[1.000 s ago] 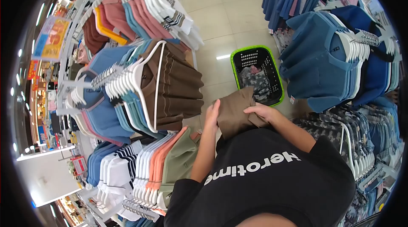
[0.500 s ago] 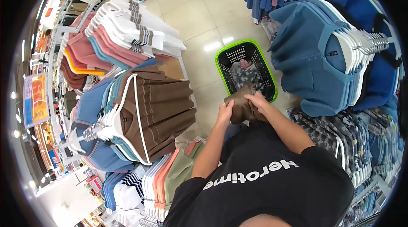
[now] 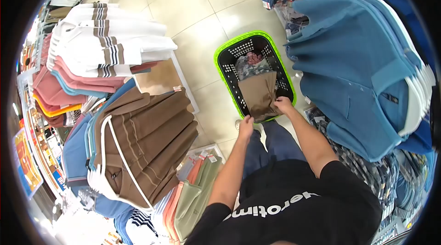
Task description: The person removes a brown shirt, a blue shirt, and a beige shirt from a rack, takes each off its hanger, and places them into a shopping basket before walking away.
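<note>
A brown folded garment [image 3: 258, 92] hangs down into a black basket with a bright green rim [image 3: 218, 60], which stands on the floor in front of me. My left hand [image 3: 246, 126] pinches the near left corner of the cloth. At the near right edge, my right hand [image 3: 283, 105] has its fingers closed on the same garment, close to the rim. Farther inside the basket lies a grey patterned cloth [image 3: 251, 67] with a pink piece [image 3: 254, 58] beside it. The brown garment covers the near part of the basket's inside.
To the left hang a brown shirt [image 3: 147, 141] on a white hanger and white striped shirts [image 3: 110, 38]. Blue shirts [image 3: 344, 70] crowd the right side. Green and orange clothes [image 3: 195, 194] hang at lower left. Pale floor tiles [image 3: 193, 29] stretch beyond the basket.
Both hands have moved the brown garment away from my body and down into the basket. Bunched up before, it now hangs flatter. The view has shifted, showing my legs.
</note>
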Demonstrator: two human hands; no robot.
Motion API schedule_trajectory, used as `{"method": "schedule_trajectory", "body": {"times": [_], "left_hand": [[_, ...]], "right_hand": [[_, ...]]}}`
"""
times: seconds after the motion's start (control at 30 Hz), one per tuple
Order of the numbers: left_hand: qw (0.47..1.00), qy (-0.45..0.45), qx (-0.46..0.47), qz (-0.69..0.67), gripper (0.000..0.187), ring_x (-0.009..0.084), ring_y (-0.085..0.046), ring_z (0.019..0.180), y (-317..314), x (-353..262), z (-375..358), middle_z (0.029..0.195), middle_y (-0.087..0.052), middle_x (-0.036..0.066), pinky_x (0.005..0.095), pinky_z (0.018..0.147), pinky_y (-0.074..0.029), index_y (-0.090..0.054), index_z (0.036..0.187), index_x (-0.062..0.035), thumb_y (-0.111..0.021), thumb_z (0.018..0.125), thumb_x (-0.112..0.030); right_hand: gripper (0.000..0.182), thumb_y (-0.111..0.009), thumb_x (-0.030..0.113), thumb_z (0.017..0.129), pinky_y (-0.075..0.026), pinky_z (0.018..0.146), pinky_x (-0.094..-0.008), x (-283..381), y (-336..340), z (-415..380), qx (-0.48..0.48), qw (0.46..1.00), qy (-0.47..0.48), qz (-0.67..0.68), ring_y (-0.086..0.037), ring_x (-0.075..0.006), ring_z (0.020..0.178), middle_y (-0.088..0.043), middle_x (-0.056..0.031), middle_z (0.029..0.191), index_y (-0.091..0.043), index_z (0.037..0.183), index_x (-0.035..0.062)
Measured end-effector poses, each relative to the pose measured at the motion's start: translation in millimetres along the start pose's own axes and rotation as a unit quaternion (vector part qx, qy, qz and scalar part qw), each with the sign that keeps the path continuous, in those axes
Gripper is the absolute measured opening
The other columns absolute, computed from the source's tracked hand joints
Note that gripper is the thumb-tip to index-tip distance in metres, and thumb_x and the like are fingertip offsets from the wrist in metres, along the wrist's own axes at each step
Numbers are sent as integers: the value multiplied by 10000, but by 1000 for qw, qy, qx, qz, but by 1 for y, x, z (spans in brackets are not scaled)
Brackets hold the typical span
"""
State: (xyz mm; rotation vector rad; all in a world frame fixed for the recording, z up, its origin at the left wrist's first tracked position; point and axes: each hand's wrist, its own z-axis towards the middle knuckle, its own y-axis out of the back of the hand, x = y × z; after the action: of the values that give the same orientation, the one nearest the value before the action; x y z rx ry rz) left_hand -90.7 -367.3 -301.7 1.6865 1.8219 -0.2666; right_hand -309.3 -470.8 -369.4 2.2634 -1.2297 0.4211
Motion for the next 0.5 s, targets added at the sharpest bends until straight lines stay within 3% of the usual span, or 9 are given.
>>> {"method": "schedule_trajectory", "body": {"times": [0.03, 0.07, 0.2, 0.27, 0.33, 0.43, 0.5], "left_hand": [[998, 50, 40, -8, 420, 170, -620, 874, 4, 3, -8, 1001, -679, 105, 294, 785, -484, -591, 1248, 58, -572, 964, -251], [992, 101, 80, -14, 432, 164, -622, 854, 8, 4, -19, 1002, -677, 97, 279, 772, -484, -582, 1275, 49, -569, 966, -254], [970, 218, 57, -92, 382, 173, -646, 833, 17, 29, -44, 1014, -679, 90, 284, 713, -517, -605, 1265, -21, -557, 984, -276], [965, 239, 52, -98, 373, 173, -652, 847, 21, 46, -52, 1025, -681, 97, 285, 715, -523, -608, 1258, -26, -552, 991, -281], [959, 259, 47, -104, 364, 173, -658, 860, 24, 58, -56, 1036, -683, 105, 287, 717, -528, -611, 1251, -32, -546, 998, -285], [950, 285, 41, -118, 366, 182, -666, 882, 22, 65, -60, 1052, -685, 124, 290, 746, -538, -606, 1250, -23, -534, 1009, -288], [947, 291, 61, -117, 394, 213, -661, 940, 19, 66, -59, 1083, -665, 145, 313, 826, -543, -547, 1305, -22, -515, 1022, -294]], "right_hand": [[481, -710, 244, 757, -508, 914, -388, -21, -1, 14, -51, 997, -15, -61, -660, -327, 1042, -689, -219, 1102, -663, 1146, -36], [482, -709, 235, 755, -507, 924, -388, -24, 5, 18, -54, 997, -28, -42, -660, -332, 1041, -687, -224, 1106, -659, 1149, -39], [431, -684, 193, 784, -504, 927, -412, -21, 29, 44, -151, 986, -31, -69, -647, -344, 1046, -681, -202, 1104, -651, 1179, 24], [456, -682, 197, 797, -493, 945, -415, -8, 38, 65, -167, 982, -38, -79, -626, -343, 1092, -664, -191, 1151, -629, 1222, 41], [542, -690, 223, 831, -455, 1000, -424, 1, 40, 87, -258, 947, 5, -190, -551, -344, 1192, -587, -178, 1272, -546, 1327, 61], [565, -699, 238, 855, -431, 1018, -445, 10, 34, 118, -284, 939, -8, -195, -496, -352, 1241, -519, -161, 1344, -504, 1362, 84], [501, -704, 214, 860, -450, 989, -457, 15, 30, 141, -244, 953, -31, -177, -531, -356, 1195, -565, -147, 1292, -545, 1317, 85]]}}
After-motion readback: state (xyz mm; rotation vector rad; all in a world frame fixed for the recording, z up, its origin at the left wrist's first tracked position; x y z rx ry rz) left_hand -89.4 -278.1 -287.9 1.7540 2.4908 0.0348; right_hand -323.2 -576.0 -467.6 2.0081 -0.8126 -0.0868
